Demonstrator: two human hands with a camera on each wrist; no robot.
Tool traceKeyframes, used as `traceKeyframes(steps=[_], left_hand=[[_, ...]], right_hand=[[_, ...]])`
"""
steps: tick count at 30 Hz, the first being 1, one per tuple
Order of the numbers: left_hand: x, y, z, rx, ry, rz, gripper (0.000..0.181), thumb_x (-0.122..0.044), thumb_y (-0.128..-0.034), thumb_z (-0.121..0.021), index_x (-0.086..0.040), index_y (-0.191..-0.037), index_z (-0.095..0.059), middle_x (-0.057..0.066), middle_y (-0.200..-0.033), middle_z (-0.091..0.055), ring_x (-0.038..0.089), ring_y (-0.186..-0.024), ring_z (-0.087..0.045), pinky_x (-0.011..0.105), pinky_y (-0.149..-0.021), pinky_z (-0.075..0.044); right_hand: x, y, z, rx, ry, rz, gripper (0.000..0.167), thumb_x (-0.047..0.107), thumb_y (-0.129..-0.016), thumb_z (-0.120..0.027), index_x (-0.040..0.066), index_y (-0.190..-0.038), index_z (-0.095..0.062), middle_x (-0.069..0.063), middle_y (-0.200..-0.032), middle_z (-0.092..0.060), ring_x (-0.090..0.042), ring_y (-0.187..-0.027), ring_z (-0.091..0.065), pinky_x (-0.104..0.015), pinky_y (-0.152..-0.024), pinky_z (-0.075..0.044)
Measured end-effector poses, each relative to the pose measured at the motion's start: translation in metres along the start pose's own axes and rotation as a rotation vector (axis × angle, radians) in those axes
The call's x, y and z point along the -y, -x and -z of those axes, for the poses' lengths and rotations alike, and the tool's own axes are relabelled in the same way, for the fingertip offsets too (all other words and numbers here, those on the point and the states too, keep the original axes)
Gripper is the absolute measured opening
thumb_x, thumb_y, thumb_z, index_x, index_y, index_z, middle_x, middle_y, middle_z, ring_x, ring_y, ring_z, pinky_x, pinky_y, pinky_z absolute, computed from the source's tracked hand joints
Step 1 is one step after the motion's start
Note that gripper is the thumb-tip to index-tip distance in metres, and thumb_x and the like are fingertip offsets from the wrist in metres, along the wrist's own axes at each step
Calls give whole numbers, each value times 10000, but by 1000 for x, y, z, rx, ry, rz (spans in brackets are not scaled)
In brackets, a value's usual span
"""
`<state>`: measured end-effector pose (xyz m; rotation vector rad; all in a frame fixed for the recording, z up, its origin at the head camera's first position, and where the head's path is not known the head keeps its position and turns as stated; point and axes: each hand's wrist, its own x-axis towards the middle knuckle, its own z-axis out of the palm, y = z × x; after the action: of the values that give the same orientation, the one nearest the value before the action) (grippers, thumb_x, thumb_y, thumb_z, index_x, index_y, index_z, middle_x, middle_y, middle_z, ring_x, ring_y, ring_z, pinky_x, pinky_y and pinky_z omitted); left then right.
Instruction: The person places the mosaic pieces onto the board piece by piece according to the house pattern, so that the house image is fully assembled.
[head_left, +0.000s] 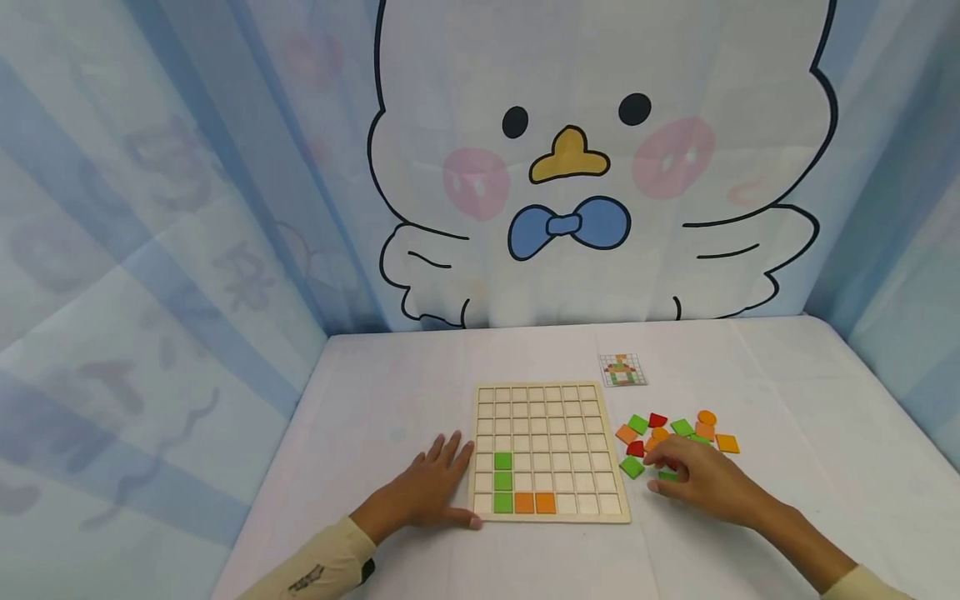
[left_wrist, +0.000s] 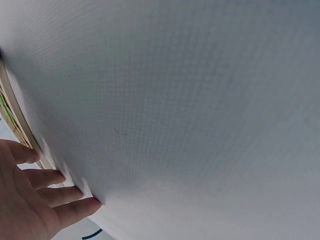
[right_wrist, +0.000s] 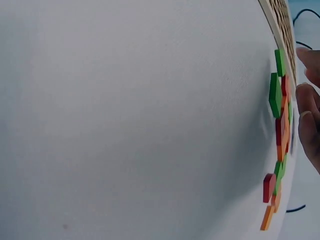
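A wooden grid board (head_left: 550, 442) lies on the table with three green squares (head_left: 503, 481) in a column and two orange squares (head_left: 535, 502) beside the lowest one. My left hand (head_left: 427, 487) rests with spread fingers at the board's left edge; in the left wrist view the hand (left_wrist: 37, 192) touches that edge. My right hand (head_left: 708, 479) hovers over a pile of loose coloured pieces (head_left: 637, 423), fingers bent and a gap between thumb and forefinger. In the right wrist view the hand (right_wrist: 310, 110) is above the pieces (right_wrist: 275, 95), with nothing visible in its fingers.
A small pattern card (head_left: 622, 370) lies behind the pile, near the board's back right corner. The white-covered table (head_left: 390, 400) meets a hanging cloth (head_left: 570, 283) with a cartoon bird at the back, and more cloth hangs at both sides.
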<state>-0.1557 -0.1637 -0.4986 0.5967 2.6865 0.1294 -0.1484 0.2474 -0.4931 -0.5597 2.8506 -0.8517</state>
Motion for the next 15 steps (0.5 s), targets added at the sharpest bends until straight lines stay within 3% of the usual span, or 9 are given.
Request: traceKeyframes(steps=[5, 15], left_hand=[[0, -1, 0, 5, 0, 7, 1167, -797, -748, -643, -112, -1602, -240, 187, -1667, -190, 440, -1519, -209, 609, -1139, -341], [-1, -1, 1, 3, -2, 3, 1158, -780, -750, -658, -101, -1596, -253, 198, -1661, -203, 445, -1514, -221, 614, -1132, -346]], right_hand=[[-10, 4, 0, -13, -8, -52, 312, 221, -779, -863, 141, -1044, -720, 72, -919, -647, -25, -677, -453, -190, -593, -445], [-18, 6, -4, -28, 2, -50, 296, 200, -778, -860, 138, -1029, -716, 71, -930, -638, -17, -692, -446, -197, -606, -437]])
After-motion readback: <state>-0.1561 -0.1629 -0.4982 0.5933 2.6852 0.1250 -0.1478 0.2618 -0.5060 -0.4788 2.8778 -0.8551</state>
